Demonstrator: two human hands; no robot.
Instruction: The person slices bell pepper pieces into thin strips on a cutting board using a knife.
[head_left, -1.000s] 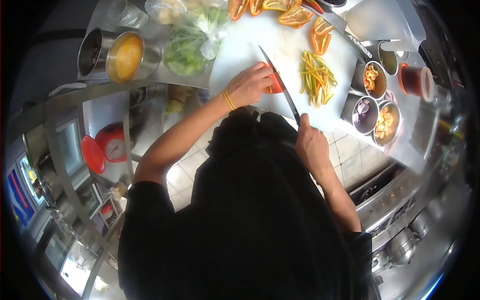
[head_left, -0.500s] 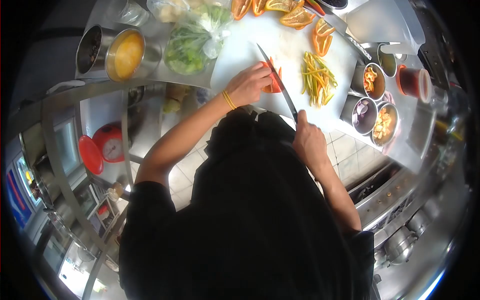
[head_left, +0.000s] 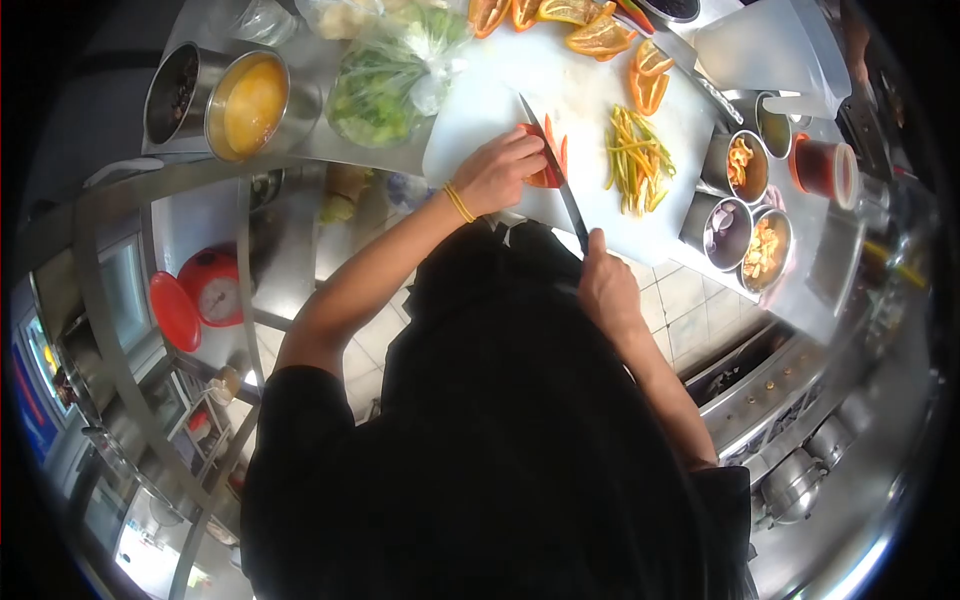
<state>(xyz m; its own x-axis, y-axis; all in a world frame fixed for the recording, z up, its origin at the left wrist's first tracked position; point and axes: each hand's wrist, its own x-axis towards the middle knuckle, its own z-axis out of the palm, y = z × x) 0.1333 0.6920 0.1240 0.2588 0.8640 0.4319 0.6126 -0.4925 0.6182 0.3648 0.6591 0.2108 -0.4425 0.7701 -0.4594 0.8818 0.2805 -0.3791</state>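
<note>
On the white cutting board [head_left: 470, 150], my left hand [head_left: 500, 170] presses down a piece of red bell pepper [head_left: 544, 178] with its fingers curled over it. The handle of a long kitchen knife [head_left: 567, 195] is in my right hand [head_left: 608, 285], and the blade lies against the pepper's right side, its tip pointing away from me. Thin red strips [head_left: 562, 147] lie just right of the blade. Farther right is a pile of yellow-green pepper strips [head_left: 637, 165]. Orange pepper halves [head_left: 600, 38] line the board's far edge.
To the left stand metal pots, one holding yellow liquid [head_left: 250, 105], and a plastic bag of green vegetables [head_left: 385, 95]. At right are metal cups of chopped food [head_left: 765, 250], a red-lidded tub [head_left: 825, 170] and a second knife [head_left: 700, 75]. A red scale [head_left: 215, 290] sits lower left.
The knife has drawn slightly back towards me with my right hand. More red strips show beside the blade. My left hand stays on the pepper.
</note>
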